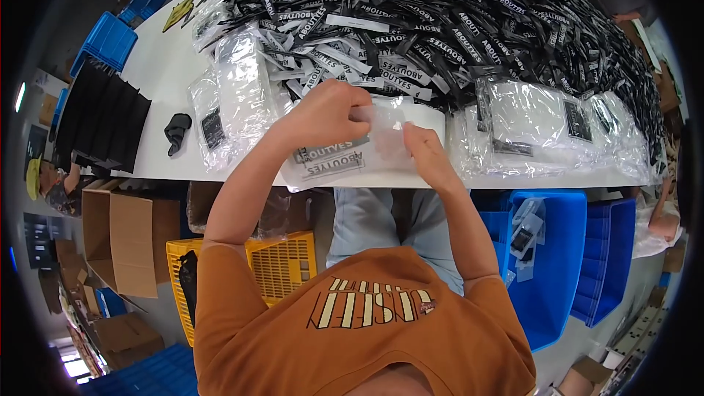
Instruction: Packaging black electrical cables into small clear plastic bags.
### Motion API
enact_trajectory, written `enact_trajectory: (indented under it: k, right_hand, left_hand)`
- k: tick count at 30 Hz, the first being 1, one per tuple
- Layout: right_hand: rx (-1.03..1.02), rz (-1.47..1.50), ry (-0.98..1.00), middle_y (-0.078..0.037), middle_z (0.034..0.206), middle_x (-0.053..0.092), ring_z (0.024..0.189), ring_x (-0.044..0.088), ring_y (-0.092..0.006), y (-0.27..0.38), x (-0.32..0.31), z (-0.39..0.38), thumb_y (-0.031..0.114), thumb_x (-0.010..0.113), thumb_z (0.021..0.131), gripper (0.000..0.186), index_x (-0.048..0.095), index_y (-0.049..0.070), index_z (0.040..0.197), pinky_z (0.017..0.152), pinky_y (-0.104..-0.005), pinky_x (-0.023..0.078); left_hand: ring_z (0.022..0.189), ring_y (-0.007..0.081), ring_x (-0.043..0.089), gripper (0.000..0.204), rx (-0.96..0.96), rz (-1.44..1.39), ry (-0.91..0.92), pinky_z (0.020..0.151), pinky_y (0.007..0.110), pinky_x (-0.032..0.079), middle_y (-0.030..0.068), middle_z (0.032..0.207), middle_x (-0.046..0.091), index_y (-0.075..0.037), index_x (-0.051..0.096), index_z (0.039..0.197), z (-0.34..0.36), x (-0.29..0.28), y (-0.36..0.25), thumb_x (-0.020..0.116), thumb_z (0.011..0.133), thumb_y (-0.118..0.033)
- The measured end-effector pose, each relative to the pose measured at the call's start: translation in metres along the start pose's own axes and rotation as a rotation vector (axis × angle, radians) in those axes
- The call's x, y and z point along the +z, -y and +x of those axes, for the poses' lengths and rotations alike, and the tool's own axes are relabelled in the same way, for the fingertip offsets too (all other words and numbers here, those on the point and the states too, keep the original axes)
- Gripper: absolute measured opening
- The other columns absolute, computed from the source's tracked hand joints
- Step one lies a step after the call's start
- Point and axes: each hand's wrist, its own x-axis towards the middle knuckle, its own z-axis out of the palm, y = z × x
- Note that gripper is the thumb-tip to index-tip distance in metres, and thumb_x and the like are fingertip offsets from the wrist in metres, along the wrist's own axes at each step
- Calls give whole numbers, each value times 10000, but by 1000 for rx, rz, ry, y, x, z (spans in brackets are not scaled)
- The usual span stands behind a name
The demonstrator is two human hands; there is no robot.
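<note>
A translucent plastic bag point(330, 159) with dark printing hangs between my two hands at the table's front edge. My left hand point(334, 114) is closed in a fist at the bag's upper part. On the other side, my right hand point(427, 152) pinches its right edge between thumb and fingers. Just behind the bag lies a white item point(427, 115), partly covered by my hands. Beyond that spreads a large heap of black and white printed strips point(411, 22).
Clear-wrapped packs lie left point(246, 81) and right point(539, 121) of my hands. Black folded pieces point(103, 117) and a small black object point(177, 132) are farther left. Below the table stand a yellow crate point(282, 264), cardboard boxes point(136, 235) and a blue bin point(554, 271). Other people are around the edges.
</note>
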Motion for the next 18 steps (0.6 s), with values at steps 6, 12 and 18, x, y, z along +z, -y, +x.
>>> enact_trajectory:
  k: [6,12,18]
  right_hand:
    - [-76,-370,-2,29,644,563,630,456,-19,-8,3,-4,151,607,846,189,634,-25,783,509,-225,375]
    - [-140,-464,-43,-85,563,544,504,444,-85,0,17,-11,181,633,798,217,598,-19,721,462,-285,374]
    - [-280,-640,56,-86,653,573,559,546,-177,-8,10,-15,102,604,799,119,571,6,738,515,-319,428]
  left_hand:
    - [556,31,390,226,-137,-399,60,461,242,337,-36,558,486,25,604,696,-12,24,9,656,813,-160]
    - [552,39,390,186,-176,-455,-92,474,238,343,0,549,481,38,612,745,-32,54,3,639,822,-130]
    - [573,144,514,133,-86,-126,-250,501,295,408,57,601,542,-12,625,705,-45,46,8,659,753,-131]
